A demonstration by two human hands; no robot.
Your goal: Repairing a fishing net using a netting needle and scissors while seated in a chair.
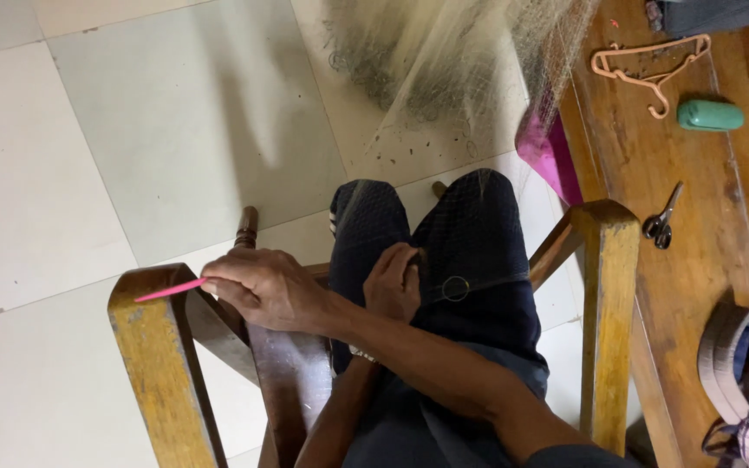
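Pinching a slim pink plastic netting needle between thumb and fingertips, the right hand reaches across the body to the person's left, above the worn yellow-brown wooden armrest of the chair. The needle's long axis lies nearly level, its free tip pointing away from the hand past the outer edge of that armrest, so the tool sticks out on the far side of the hand from the lap. The fingers are closed tight around its near end.

The left hand rests on the lap against the dark blue trouser knees, fingers curled shut on a fold of fine pale fishing net; exactly how much mesh it grips cannot be told. A thin strand and a small ring lie on the thigh just beside this hand, well nearer to it than to the needle hand. The net runs from the knees forward to a heap on the pale tiled floor.

On the brown wooden surface at the person's right lie black-handled scissors near its middle, with a green oblong case and a peach plastic hanger toward its far edge.
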